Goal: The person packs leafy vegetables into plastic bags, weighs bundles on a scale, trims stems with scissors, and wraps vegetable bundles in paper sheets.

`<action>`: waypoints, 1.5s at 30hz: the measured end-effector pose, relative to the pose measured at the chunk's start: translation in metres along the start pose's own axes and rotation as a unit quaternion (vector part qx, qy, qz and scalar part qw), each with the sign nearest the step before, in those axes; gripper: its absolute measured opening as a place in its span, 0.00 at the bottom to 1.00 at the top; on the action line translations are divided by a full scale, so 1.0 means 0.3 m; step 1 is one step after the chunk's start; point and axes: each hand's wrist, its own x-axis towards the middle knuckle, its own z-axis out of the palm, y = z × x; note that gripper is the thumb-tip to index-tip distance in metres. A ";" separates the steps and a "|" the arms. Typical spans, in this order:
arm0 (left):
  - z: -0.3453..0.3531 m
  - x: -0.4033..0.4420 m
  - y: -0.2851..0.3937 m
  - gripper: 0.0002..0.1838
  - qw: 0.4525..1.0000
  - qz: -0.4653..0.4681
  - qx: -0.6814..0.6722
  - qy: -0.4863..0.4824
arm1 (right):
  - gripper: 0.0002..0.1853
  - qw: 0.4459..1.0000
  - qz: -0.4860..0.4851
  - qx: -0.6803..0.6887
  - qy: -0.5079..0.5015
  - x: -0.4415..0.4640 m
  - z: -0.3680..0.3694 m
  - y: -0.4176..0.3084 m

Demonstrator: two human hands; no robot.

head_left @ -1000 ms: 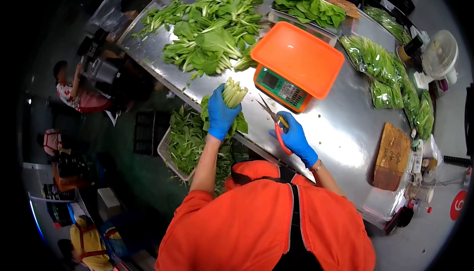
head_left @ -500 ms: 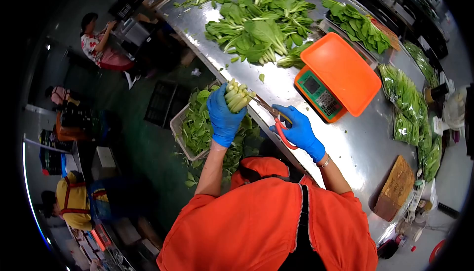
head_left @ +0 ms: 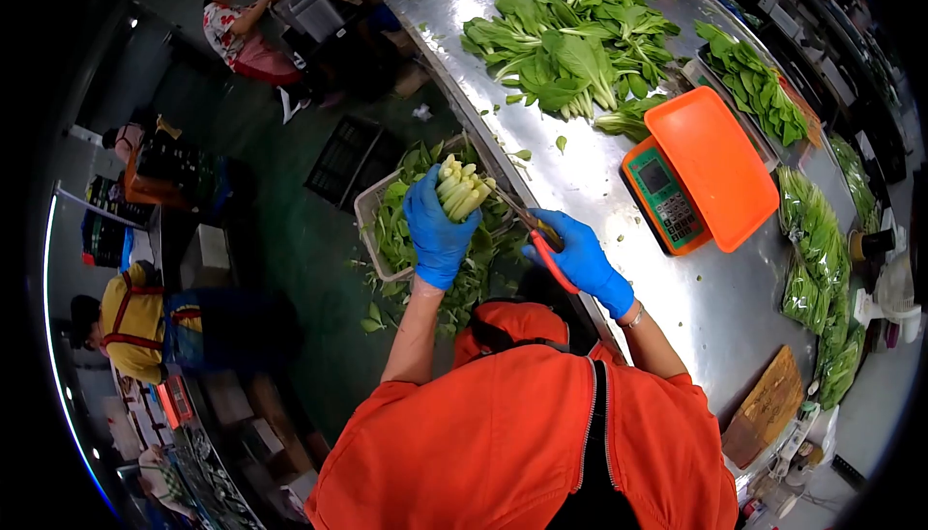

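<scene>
My left hand [head_left: 437, 230], in a blue glove, is wrapped round a bunch of leafy greens [head_left: 461, 189], with the pale stem ends pointing up. My right hand [head_left: 580, 257], also gloved in blue, grips red-handled scissors [head_left: 523, 216], whose blade tips reach the stem ends. Both hands are over the table's near edge, above a crate of greens [head_left: 371, 213]. An orange-trayed scale [head_left: 710, 170] stands on the metal table [head_left: 570, 187] to the right. Beyond the hands lies a pile of loose greens [head_left: 580, 37].
More greens [head_left: 754, 81] sit on a second scale at the back right. Bagged greens [head_left: 807, 250] line the right side, near a brown block [head_left: 766, 409]. A black crate [head_left: 355, 161] is on the floor. Co-workers [head_left: 246, 28] are at the left, one in yellow [head_left: 133, 322].
The view has swung left, so the table and scale appear farther right. The scissors have moved from apart to the stem ends, and the bunch is now over the crate.
</scene>
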 end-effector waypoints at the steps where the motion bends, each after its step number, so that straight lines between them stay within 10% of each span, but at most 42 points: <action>1: -0.006 -0.008 -0.009 0.40 1.000 -0.010 0.002 -0.001 | 0.28 1.000 0.000 0.002 -0.007 0.002 0.009 -0.003; 45: -0.007 -0.062 0.028 0.41 0.998 0.004 0.064 -0.011 | 0.25 0.997 0.025 -0.077 -0.001 -0.033 0.068 0.007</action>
